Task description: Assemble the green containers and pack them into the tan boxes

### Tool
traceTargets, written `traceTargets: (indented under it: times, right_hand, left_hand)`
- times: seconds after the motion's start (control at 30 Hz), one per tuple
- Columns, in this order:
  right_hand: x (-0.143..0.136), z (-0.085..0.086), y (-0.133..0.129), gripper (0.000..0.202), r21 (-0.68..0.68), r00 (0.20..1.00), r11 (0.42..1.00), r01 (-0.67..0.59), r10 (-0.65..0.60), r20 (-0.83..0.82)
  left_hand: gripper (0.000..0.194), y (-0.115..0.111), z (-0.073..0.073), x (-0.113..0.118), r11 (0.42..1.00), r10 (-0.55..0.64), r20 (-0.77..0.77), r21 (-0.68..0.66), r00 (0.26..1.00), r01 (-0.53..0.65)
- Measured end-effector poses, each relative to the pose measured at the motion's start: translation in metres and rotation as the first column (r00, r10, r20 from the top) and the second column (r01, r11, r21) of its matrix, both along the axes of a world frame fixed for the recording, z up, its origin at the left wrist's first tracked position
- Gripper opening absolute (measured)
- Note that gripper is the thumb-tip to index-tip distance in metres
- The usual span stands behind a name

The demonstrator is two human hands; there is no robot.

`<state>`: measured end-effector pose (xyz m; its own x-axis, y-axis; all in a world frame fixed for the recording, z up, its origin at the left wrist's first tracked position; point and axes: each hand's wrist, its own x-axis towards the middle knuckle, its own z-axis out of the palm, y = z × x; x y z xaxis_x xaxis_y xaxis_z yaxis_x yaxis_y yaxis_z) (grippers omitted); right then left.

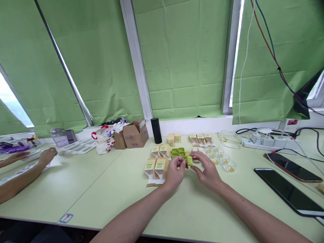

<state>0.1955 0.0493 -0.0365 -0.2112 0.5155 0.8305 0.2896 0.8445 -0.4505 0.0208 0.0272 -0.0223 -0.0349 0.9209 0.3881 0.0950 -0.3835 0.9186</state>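
Over the middle of the table, my left hand (175,172) and my right hand (208,171) come together around a small yellow-green piece (189,160). The left fingers pinch its left side. The right thumb and fingers curve around its right side, with the fingertips at or very near it. Just behind lie several green square cups (178,152). Open cream boxes with green windows (162,166) stand left of my left hand. Clear plastic cups with yellow centres (220,156) sit beyond my right hand.
More cream boxes (201,139), a black cylinder (156,130) and a cardboard box (136,134) stand at the back. Two phones (291,190) and a power strip (270,143) with cables lie right. At far left, another person's hands (47,156) work near white trays (78,147).
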Motion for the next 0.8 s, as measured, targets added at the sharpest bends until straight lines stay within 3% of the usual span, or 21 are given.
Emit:
traceTargets:
  times: [0.8]
  right_hand:
    - [-0.0004,0.0006,0.0,0.039,-0.046,0.999,0.998,-0.03,0.028,-0.044]
  left_hand:
    - [0.039,-0.0046,0.0064,-0.0005,0.999,-0.041,0.076,-0.014,0.996,0.042]
